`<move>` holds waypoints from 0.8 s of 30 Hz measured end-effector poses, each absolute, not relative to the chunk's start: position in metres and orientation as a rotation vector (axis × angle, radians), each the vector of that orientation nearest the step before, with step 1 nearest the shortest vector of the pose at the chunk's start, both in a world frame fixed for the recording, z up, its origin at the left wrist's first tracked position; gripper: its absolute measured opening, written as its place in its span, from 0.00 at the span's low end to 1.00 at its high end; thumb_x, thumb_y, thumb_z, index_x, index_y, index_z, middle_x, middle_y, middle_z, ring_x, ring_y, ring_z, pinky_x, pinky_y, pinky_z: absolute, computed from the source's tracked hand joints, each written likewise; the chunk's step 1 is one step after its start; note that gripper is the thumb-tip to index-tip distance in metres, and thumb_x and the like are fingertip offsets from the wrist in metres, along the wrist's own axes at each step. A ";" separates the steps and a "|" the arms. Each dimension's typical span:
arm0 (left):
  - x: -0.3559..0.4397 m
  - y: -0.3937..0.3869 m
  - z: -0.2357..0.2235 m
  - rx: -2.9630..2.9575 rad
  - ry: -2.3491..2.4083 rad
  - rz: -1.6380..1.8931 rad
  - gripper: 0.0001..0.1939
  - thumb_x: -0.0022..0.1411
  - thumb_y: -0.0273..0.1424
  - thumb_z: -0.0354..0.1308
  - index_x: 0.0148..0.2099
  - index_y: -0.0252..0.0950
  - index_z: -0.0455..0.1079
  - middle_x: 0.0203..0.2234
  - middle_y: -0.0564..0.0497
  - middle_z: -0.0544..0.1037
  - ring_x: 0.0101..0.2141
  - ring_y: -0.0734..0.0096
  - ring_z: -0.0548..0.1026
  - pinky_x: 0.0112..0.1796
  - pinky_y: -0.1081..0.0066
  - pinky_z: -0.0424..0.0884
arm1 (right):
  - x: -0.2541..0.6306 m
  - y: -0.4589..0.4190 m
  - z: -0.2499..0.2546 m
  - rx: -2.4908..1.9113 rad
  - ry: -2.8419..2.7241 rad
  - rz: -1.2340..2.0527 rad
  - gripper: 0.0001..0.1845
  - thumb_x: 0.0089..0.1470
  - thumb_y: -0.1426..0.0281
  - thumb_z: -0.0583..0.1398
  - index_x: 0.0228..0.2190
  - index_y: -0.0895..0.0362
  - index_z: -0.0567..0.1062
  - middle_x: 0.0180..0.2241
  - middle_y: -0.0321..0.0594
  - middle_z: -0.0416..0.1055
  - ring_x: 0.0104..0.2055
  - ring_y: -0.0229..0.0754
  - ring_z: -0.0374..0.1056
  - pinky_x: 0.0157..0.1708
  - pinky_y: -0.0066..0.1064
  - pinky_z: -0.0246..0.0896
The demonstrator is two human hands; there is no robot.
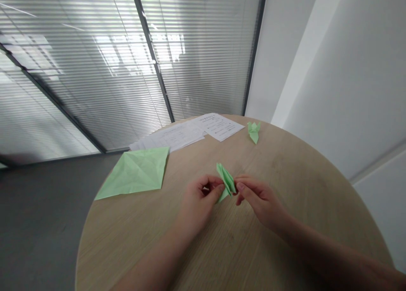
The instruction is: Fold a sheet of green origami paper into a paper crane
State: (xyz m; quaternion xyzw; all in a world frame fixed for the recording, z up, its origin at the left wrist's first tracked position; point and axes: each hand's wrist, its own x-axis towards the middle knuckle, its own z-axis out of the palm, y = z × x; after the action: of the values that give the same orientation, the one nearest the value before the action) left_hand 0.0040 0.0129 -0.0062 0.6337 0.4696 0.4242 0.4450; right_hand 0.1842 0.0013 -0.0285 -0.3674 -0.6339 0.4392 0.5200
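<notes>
A small, partly folded green paper piece [226,179] is held just above the round wooden table [285,223], near its middle. My left hand [199,198] pinches its lower left side, thumb and fingers closed on the paper. My right hand [255,198] pinches its right edge in the same way. The upper tip of the folded piece sticks up between the two hands.
A large creased green paper square [135,172] lies at the table's left edge, partly overhanging. White printed sheets [190,132] lie at the far edge. A small finished green paper figure [253,131] stands at the far right. Behind are glass walls with blinds.
</notes>
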 end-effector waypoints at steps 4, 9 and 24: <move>0.004 0.012 -0.003 1.599 1.013 1.056 0.10 0.65 0.35 0.58 0.42 0.35 0.77 0.35 0.48 0.80 0.38 0.64 0.76 0.44 0.67 0.70 | 0.184 0.003 -0.032 -0.928 -1.499 1.030 0.14 0.58 0.60 0.61 0.36 0.56 0.81 0.38 0.44 0.71 0.32 0.35 0.67 0.26 0.25 0.68; 0.004 0.005 -0.001 1.565 0.858 1.025 0.14 0.68 0.37 0.53 0.48 0.39 0.77 0.43 0.48 0.80 0.47 0.60 0.75 0.52 0.64 0.68 | 0.186 0.006 -0.035 -1.013 -1.523 0.918 0.08 0.54 0.64 0.65 0.33 0.56 0.80 0.34 0.41 0.70 0.31 0.35 0.66 0.26 0.24 0.63; 0.006 0.011 -0.002 1.363 0.869 0.968 0.17 0.62 0.32 0.59 0.52 0.33 0.72 0.33 0.47 0.81 0.31 0.68 0.77 0.36 0.69 0.73 | 0.181 0.002 -0.030 -0.998 -1.307 1.116 0.25 0.49 0.63 0.67 0.47 0.53 0.67 0.35 0.38 0.71 0.31 0.35 0.69 0.26 0.24 0.64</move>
State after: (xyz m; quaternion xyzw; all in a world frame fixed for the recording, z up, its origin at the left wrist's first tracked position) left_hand 0.0065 0.0111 -0.0019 0.5852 0.3729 0.4155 0.5881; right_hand 0.1813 0.0017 -0.0300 -0.4207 -0.5512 0.4705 0.5457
